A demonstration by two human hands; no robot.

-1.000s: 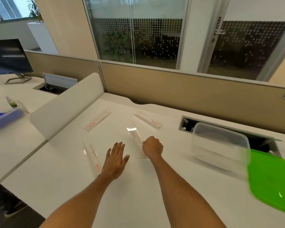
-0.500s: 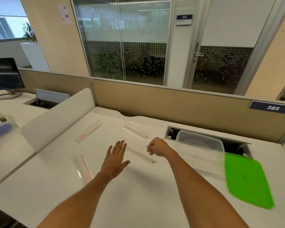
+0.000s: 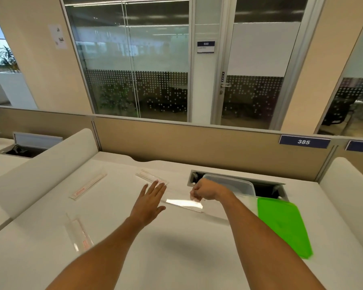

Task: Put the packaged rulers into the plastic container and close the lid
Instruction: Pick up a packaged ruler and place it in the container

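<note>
While pinched by right hand (image 3: 205, 190), clear glinting packaged ruler (image 3: 184, 204).

"385" on partition plate (image 3: 304, 141), "PUSH" on door (image 3: 223, 76)

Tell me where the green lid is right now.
In the head view, the green lid lies flat on the desk at right, just in front of the clear container, right of the right hand.

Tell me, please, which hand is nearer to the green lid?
The right hand, holding a packaged ruler just left of the green lid. The left hand hovers open farther left, beyond that ruler.
</note>
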